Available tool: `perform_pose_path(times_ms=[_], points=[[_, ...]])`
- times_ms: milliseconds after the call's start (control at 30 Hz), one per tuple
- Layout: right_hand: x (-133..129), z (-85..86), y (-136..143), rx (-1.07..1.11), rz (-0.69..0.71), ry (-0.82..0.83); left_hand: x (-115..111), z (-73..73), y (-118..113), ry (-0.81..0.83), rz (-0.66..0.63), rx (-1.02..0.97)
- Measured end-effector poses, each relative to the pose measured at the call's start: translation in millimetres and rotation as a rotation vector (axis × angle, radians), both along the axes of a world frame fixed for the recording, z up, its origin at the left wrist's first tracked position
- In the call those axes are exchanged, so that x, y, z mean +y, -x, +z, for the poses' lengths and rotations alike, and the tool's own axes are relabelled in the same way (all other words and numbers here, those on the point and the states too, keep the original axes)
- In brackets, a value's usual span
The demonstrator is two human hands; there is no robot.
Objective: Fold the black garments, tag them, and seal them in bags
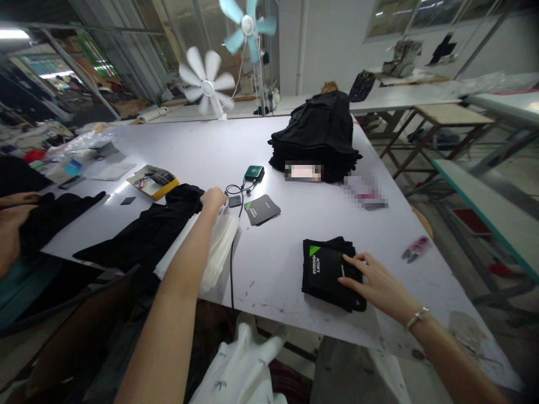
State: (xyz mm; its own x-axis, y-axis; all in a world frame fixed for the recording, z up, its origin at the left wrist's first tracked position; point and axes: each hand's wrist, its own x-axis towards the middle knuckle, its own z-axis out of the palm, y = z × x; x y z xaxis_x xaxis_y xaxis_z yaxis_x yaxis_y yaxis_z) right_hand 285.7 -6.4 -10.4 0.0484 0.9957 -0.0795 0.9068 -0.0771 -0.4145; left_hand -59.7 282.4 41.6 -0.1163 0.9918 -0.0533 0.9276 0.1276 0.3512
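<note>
My right hand (364, 278) rests on a folded black garment (332, 297), thumb and forefinger apart. Under those fingertips lies a dark card with a green corner, printed "ACTOR'S HEADGEAR" (318, 265). My left hand (213, 198) is closed at the far end of a stack of thin white sheets (221, 244); its fingertips are hidden, so what they grip does not show. Black cloth (145, 230) lies just left of that stack. Beyond it, to the right, sits a small pile of similar grey cards (264, 210).
A tall pile of black garments (315, 123) stands at the back. A green-topped device (254, 172) with a cable, a yellow-edged box (154, 182) and pink snips (416, 248) lie about the table. At far left, another person's hand (19, 201) touches black cloth.
</note>
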Motion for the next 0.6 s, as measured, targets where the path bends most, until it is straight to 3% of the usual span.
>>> perform_pose_path(times_ms=[67, 167, 267, 333, 367, 467, 600], points=[[-1, 1.9, 1, 0.014, 0.002, -0.008, -13, 15.6, -10, 0.001, -0.114, 0.021], [-1, 6.4, 1, 0.043, 0.003, 0.003, -47, 27.8, -42, 0.068, -0.405, -0.032], [-2, 10.6, 2, 0.082, 0.011, 0.031, -98, 22.2, -94, 0.151, -0.718, -0.123], [-2, 12.3, 2, 0.107, 0.011, 0.043, -134, 11.8, -129, 0.128, -1.063, -0.136], [-2, 12.6, 3, 0.118, 0.007, 0.047, -150, 5.8, -144, 0.08, -1.177, -0.105], [-5, 11.6, 4, 0.151, -0.021, 0.048, -177, -11.1, -174, -0.021, -1.305, -0.008], [-9, 6.8, 3, 0.232, -0.049, 0.036, -180, -25.9, -184, 0.046, -1.342, 0.021]])
